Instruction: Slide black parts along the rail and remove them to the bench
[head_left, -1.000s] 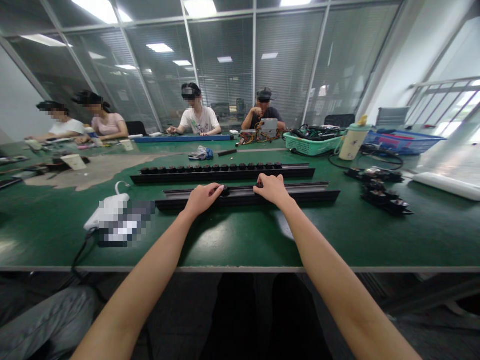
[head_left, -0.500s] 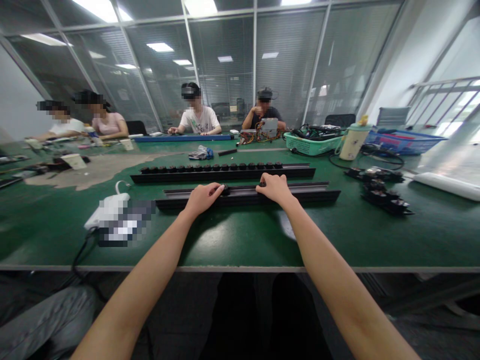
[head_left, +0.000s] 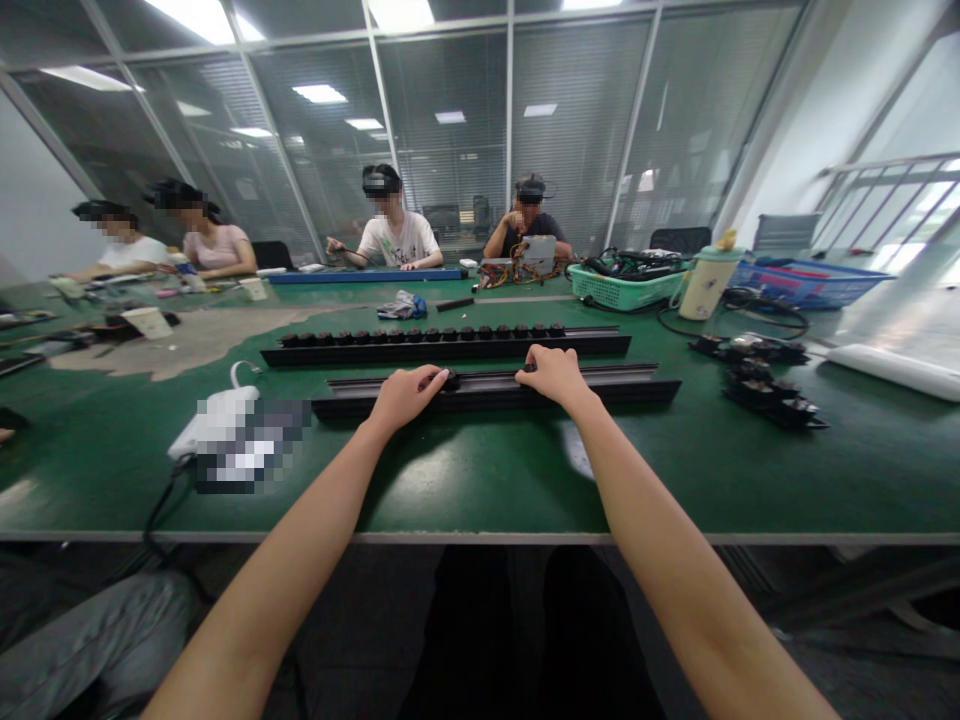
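Though under both hands [head_left: 409,398] [head_left: 551,375], one black rail [head_left: 487,392].

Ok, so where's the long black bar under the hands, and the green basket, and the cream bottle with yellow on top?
Black metal rail [head_left: 487,394]: head view, on its front face, between the hands.
Green plastic basket [head_left: 619,292]: head view, on its front wall.
Cream bottle [head_left: 701,290]: head view, on its body.

- Glass partition walls [head_left: 450,130] with slatted blinds [head_left: 577,150] behind
- Ceiling panel lights [head_left: 319,94] overhead
- White wall [head_left: 795,120] at right
- Metal railing [head_left: 892,190] by bright windows [head_left: 911,215]
- Long green-topped surface [head_left: 750,490]
- Black chairs [head_left: 679,238] beyond it
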